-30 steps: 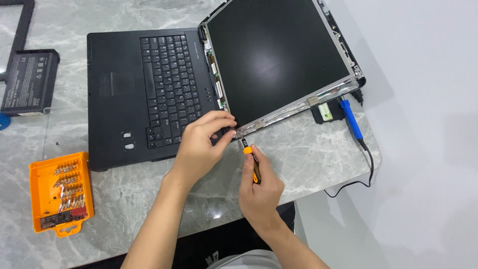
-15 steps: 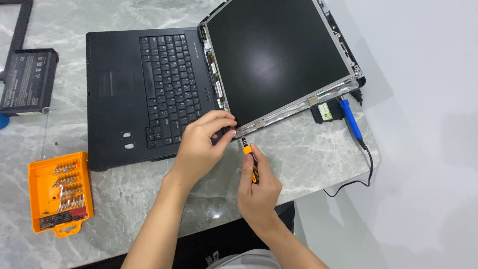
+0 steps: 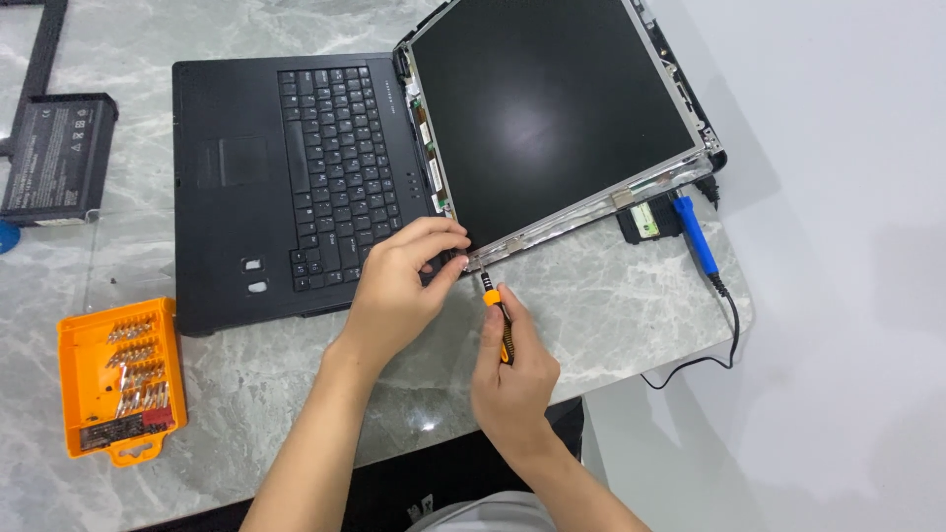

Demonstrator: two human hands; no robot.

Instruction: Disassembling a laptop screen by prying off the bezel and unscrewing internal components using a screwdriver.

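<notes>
A black laptop (image 3: 286,187) lies flat on the marble table, its bare screen panel (image 3: 547,113) folded back to the right. My left hand (image 3: 399,286) rests its fingertips on the panel's near corner by the hinge. My right hand (image 3: 512,369) grips a small orange and black screwdriver (image 3: 496,310), whose tip points up at the metal frame (image 3: 581,212) at that same corner.
An orange bit case (image 3: 118,379) lies open at the left front. A black battery pack (image 3: 57,158) sits at the far left. A blue tool (image 3: 695,232) with a black cable (image 3: 724,335) lies at the table's right edge (image 3: 744,315).
</notes>
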